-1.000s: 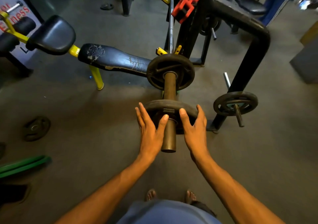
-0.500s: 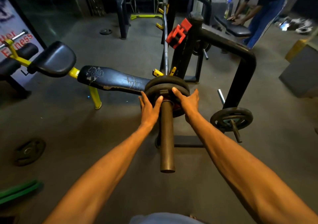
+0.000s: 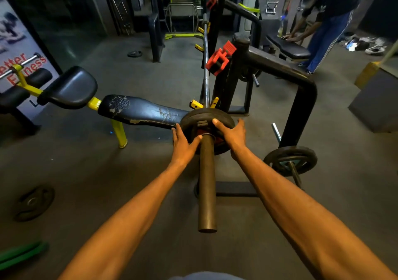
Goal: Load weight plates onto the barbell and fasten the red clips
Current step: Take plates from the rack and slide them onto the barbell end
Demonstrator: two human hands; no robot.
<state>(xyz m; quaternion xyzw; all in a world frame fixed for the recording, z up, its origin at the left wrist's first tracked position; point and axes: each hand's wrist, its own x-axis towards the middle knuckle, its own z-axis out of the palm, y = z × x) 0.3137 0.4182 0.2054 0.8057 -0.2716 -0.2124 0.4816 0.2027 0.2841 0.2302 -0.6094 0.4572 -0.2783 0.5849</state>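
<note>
2 hands (image 3: 206,138) press plate (image 3: 217,117) (on barbell sleeve (image 3: 207,185)).

Rear plate (image 3: 204,110) mostly hidden behind front plate (image 3: 190,126) — green bars (image 3: 19,256) cropped left.

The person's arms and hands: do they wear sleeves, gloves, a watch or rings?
Nothing worn shows. The left hand and the right hand are bare: no gloves, no rings. Both forearms are bare to the picture's edge, with no sleeve or watch.
</note>
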